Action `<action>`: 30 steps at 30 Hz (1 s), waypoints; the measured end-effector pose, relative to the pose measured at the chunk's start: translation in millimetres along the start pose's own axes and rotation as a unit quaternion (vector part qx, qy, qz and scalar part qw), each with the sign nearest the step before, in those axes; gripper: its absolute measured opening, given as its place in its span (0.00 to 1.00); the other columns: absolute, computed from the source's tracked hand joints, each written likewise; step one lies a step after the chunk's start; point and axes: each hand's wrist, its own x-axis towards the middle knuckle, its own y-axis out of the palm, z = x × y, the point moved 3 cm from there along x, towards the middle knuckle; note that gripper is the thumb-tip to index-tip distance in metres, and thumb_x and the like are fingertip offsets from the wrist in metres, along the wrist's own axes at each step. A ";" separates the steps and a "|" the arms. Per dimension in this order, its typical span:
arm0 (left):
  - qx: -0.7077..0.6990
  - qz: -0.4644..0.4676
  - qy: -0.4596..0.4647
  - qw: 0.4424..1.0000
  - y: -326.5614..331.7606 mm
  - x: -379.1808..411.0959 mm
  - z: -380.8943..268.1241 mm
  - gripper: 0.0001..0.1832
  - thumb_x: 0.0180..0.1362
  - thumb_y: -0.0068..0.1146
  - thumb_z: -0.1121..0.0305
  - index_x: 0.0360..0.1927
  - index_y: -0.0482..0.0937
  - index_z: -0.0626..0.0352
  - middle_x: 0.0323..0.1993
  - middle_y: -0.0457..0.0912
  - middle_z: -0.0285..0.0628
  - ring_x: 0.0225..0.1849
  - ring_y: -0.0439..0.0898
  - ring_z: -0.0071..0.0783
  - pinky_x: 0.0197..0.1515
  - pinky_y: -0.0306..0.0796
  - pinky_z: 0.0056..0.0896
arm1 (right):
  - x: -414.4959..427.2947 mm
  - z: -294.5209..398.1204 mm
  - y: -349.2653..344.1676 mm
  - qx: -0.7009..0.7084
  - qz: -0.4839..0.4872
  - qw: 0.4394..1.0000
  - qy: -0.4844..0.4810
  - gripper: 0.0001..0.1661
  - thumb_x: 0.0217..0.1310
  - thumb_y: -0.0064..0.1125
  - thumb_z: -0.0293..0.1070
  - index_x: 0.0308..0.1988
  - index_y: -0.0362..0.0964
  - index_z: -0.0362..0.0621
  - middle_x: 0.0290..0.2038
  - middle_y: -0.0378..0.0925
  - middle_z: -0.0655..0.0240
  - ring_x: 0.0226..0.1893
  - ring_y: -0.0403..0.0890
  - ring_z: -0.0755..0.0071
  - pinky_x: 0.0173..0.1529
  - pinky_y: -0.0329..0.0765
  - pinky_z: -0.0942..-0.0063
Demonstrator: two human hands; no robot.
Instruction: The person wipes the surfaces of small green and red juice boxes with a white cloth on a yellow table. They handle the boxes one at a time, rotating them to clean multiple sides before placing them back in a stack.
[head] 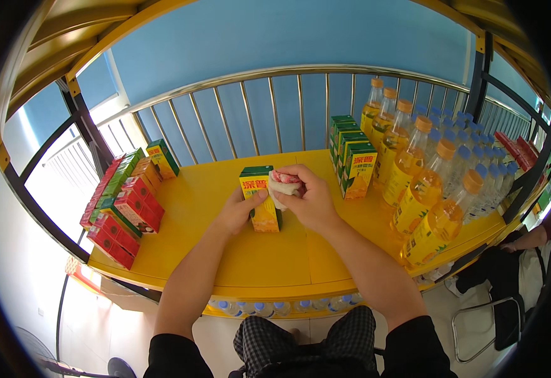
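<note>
A yellow and green drink carton [267, 218] stands upright on the yellow shelf [200, 198] in front of me. My left hand [238, 210] grips it by its left side, with the thumb across its front. In my right hand [311, 196] is a bunched white and red cloth [282, 188], pressed against the carton's upper right edge. The cloth and fingers hide part of that side. Matching green and yellow cartons [356, 172] stand in a row to the right of my right hand.
Bottles of yellow drink with orange caps [410, 189] line the right side, with blue-capped water bottles [478, 165] beyond. Red, green and orange cartons [136, 205] stand at the left end. A metal railing [299, 113] runs behind. A seated person [497, 274] is at the far right.
</note>
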 end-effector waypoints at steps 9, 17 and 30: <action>-0.237 -0.051 -0.019 0.970 -18.4 11.9 10.1 0.22 0.64 0.51 0.51 0.52 0.71 0.57 0.46 0.78 0.45 0.49 0.78 0.41 0.53 0.73 0.47 | -6.5 -16.4 5.7 -0.173 0.120 0.976 0.053 0.17 0.46 0.68 0.26 0.41 0.74 0.43 0.33 0.78 0.66 0.33 0.78 0.76 0.39 0.75 0.77; -0.231 -0.075 -0.012 0.970 -21.7 10.4 -0.2 0.23 0.65 0.46 0.47 0.49 0.72 0.56 0.43 0.79 0.47 0.47 0.79 0.44 0.53 0.73 0.49 | -7.6 -19.2 3.8 -0.199 0.161 0.965 0.055 0.16 0.45 0.67 0.26 0.39 0.74 0.41 0.30 0.78 0.64 0.29 0.79 0.73 0.33 0.75 0.74; -0.169 -0.037 -0.008 0.985 -13.9 6.1 5.8 0.20 0.63 0.54 0.59 0.54 0.69 0.60 0.49 0.77 0.45 0.51 0.77 0.40 0.54 0.73 0.45 | -2.7 -15.7 -2.1 -0.142 0.044 0.979 0.139 0.18 0.47 0.68 0.26 0.41 0.74 0.38 0.34 0.80 0.63 0.35 0.80 0.74 0.40 0.77 0.76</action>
